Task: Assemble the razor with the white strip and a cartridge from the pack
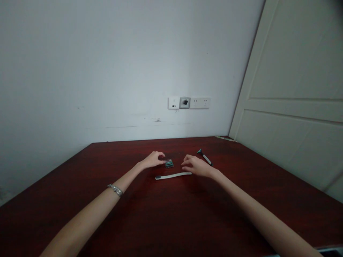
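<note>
A small clear case [169, 163] with dark green pieces inside, perhaps razor cartridges, lies on the dark red table. My left hand [154, 159] is at its left side, thumb and fingers apart, the thumb tip close to the case's edge; whether it touches I cannot tell. To the right of the case is my right hand [196, 165], its fingers loosely curved and apart, with nothing visible in them. Just below both hands lies a slim pale toothbrush-like stick [173, 175] with a dark patch at its left end. Beyond my right hand rests a razor [205, 157] with a grey and black handle.
The reddish-brown table [150, 217] meets a white wall [120, 71] carrying a row of sockets [199, 103]. A pale panelled door [292, 89] stands along the right side. Near the far right corner lies a thin flat strip [226, 139].
</note>
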{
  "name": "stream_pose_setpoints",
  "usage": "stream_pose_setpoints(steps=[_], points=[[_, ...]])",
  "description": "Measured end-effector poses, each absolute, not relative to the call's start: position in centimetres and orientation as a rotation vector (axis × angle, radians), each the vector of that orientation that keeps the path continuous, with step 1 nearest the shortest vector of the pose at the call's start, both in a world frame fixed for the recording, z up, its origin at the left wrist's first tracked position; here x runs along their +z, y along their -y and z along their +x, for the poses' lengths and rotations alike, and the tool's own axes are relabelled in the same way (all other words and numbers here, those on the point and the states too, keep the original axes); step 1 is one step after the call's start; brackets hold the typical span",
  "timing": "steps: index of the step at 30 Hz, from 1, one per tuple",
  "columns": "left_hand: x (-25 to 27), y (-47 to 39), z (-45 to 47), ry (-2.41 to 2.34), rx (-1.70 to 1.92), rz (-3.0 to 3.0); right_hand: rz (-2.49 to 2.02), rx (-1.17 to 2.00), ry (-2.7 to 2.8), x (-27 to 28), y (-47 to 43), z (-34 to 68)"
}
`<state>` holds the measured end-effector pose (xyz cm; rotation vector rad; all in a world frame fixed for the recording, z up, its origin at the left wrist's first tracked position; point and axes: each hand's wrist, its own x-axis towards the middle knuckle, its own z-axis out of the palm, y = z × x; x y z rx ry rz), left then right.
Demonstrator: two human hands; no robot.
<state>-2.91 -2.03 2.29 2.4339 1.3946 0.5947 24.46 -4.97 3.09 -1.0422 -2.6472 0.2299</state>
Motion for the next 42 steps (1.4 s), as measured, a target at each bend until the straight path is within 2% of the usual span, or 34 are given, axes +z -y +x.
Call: stream_pose_setpoints(steps=[3, 12, 17, 21, 24, 31, 42], points=[[2.2, 2.0, -2.8, -1.396, 0.613, 2.473, -0.946, 0.279, 2.786, 3.2, 6.0, 22.7], [2.2, 2.0, -2.7, -1.389, 0.594, 2.541, -1.060, 0.043, 2.849, 3.2, 7.4, 21.7], [2.1, 1.6, -2.6, -1.523, 0.598, 2.491, -1.103, 0.086, 2.822, 3.7, 7.4, 22.6], [1.9, 1.2, -2.8, -1.676, 0.602, 2.447, -1.226, 0.224, 2.659, 4.6, 6.4, 25.1], [1.9, 1.4, -2.7, -1.625, 0.625, 2.430, -1.385, 0.311, 2.430, 5.1, 4.8, 28.2], [1.5, 2.5, -1.6, -1.335, 0.579, 2.495, -1.999, 0.169, 1.714, 3.3, 1.9, 35.5], [-0.4, 2.6, -1.4, -1.400, 0.551, 2.484, -2.165, 0.159, 1.713, 0.8, 1.7, 36.1]])
